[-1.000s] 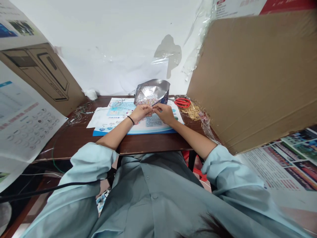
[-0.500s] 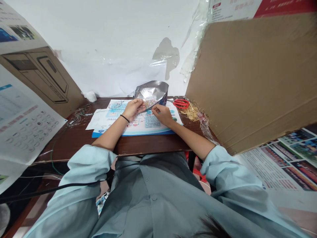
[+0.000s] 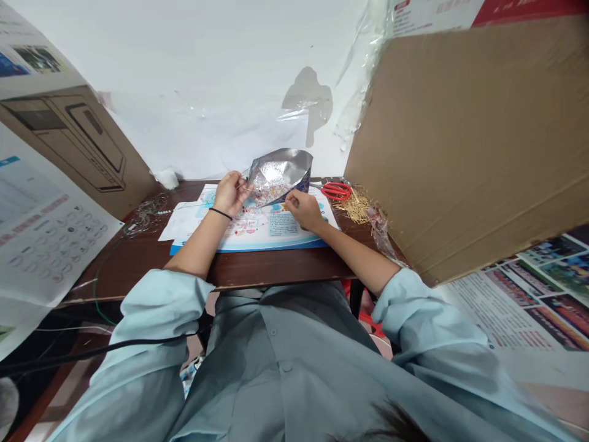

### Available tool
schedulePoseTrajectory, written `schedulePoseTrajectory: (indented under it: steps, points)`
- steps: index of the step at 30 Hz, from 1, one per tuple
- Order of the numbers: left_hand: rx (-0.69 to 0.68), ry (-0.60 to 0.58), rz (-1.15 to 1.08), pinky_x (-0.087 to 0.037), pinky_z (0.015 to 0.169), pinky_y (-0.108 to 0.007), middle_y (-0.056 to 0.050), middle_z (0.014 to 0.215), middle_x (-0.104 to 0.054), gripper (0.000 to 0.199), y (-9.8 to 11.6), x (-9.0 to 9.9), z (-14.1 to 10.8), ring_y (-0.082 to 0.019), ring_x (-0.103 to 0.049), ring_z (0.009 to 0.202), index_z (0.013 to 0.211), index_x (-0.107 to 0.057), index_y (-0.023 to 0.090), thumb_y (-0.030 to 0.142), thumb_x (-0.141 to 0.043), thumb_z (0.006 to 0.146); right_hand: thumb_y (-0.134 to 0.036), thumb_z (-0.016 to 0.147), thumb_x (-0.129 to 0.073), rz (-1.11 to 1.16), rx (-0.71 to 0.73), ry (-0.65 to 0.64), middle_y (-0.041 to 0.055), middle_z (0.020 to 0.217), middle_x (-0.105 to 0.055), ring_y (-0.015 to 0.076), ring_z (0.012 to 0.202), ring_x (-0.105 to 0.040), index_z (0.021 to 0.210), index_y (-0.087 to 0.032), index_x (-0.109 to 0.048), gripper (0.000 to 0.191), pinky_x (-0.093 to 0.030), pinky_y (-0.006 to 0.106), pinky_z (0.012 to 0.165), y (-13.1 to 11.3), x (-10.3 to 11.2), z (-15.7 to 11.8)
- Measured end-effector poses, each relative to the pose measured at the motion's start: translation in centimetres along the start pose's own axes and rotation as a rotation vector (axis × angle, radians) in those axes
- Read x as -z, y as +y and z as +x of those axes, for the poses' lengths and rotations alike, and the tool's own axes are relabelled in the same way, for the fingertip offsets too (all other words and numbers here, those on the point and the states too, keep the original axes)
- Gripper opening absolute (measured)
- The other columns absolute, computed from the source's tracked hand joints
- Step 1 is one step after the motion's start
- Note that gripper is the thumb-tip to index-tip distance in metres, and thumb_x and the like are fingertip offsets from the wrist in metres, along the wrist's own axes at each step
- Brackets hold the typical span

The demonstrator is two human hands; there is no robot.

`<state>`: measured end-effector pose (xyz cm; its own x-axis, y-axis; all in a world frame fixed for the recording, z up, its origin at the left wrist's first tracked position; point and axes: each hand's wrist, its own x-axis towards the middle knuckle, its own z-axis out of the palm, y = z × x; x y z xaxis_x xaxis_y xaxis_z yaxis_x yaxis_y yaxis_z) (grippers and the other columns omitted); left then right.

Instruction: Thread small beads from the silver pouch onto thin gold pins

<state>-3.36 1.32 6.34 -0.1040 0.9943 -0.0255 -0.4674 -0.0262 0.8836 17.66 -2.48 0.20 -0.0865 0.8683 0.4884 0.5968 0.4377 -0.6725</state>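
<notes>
A silver-lined bag (image 3: 286,161) stands wide open on the papers, its mouth toward me and small, many-coloured beads (image 3: 271,187) inside. To the left of the bag is my left hand (image 3: 231,193), its thumb and fingertips pinched on a thin thread, of which faint lines show above the fingers. At the bag's front right rim my right hand (image 3: 304,210) is closed, fingertips together. Whatever its fingers hold is too small to make out. Some reddish beads appear to lie on the printed sheet (image 3: 283,227) below the hands.
Red-handled scissors (image 3: 336,191) lie right of the bag, beside a heap of thin golden sticks (image 3: 353,207) and crumpled clear plastic (image 3: 381,232). Tangled clear thread (image 3: 146,216) sits on the left of the brown table (image 3: 276,270). Cardboard panels (image 3: 460,147) flank both sides.
My left hand has moved left, away from the bag's front, uncovering more of the beads. My right hand has shifted only slightly right; the bag stands almost where it was.
</notes>
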Motion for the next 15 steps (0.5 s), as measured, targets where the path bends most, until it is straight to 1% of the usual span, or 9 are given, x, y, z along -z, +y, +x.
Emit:
schedulePoseTrajectory:
  steps: [2, 4, 6, 8, 11, 15]
  points:
    - [0.016, 0.033, -0.018, -0.052, 0.054, -0.013, 0.009, 0.054, -0.043, 0.03, 0.6, 0.0, -0.1, -0.004, -0.042, 0.042, 0.076, -0.047, 0.02, 0.014, -0.059, 0.102, -0.017, 0.091, -0.057, -0.036, -0.043, 0.008, 0.0006, 0.076, -0.065, 0.017, 0.073, -0.057, 0.081, -0.021, -0.063, 0.013, -0.042, 0.03, 0.075, 0.2, 0.2, 0.2]
    - [0.029, 0.055, -0.019, -0.042, 0.045, -0.011, 0.009, 0.053, -0.041, 0.03, 1.1, 0.0, -0.2, -0.004, -0.04, 0.041, 0.075, -0.046, 0.02, 0.012, -0.056, 0.102, -0.017, 0.091, -0.056, -0.064, -0.081, 0.023, 0.0012, 0.078, -0.067, 0.0179, 0.075, -0.058, 0.082, -0.021, -0.063, 0.012, -0.042, 0.031, 0.077, 0.5, 0.4, 0.5]
    - [0.02, 0.062, -0.001, -0.032, 0.04, -0.011, 0.009, 0.052, -0.04, 0.028, 1.4, 0.2, -0.2, -0.004, -0.038, 0.04, 0.076, -0.047, 0.02, 0.011, -0.056, 0.1, -0.016, 0.09, -0.057, -0.084, -0.105, 0.037, 0.0018, 0.079, -0.067, 0.0185, 0.077, -0.058, 0.082, -0.021, -0.063, 0.011, -0.042, 0.031, 0.078, 0.7, 0.6, 0.7]
    - [-0.012, 0.066, 0.026, -0.025, 0.038, -0.012, 0.009, 0.052, -0.039, 0.025, 1.6, 0.4, -0.1, -0.004, -0.036, 0.04, 0.076, -0.048, 0.02, 0.011, -0.057, 0.098, -0.017, 0.09, -0.056, -0.1, -0.113, 0.05, 0.002, 0.079, -0.068, 0.0187, 0.077, -0.058, 0.081, -0.021, -0.062, 0.011, -0.042, 0.032, 0.078, 0.9, 0.7, 0.8]
    - [-0.061, 0.092, 0.063, -0.02, 0.037, -0.012, 0.009, 0.052, -0.04, 0.024, 1.9, 0.9, 0.3, -0.004, -0.035, 0.041, 0.076, -0.048, 0.02, 0.013, -0.062, 0.094, -0.018, 0.09, -0.055, -0.111, -0.122, 0.069, 0.0021, 0.079, -0.068, 0.0189, 0.075, -0.057, 0.081, -0.022, -0.061, 0.012, -0.041, 0.032, 0.077, 1.1, 0.8, 0.8]
    - [-0.1, 0.154, 0.093, -0.018, 0.037, -0.013, 0.009, 0.052, -0.041, 0.023, 2.6, 1.8, 1.2, -0.005, -0.034, 0.041, 0.077, -0.048, 0.021, 0.014, -0.067, 0.089, -0.018, 0.087, -0.055, -0.114, -0.154, 0.085, 0.0017, 0.079, -0.068, 0.0197, 0.077, -0.058, 0.08, -0.023, -0.059, 0.009, -0.041, 0.033, 0.077, 1.5, 0.8, 0.9]
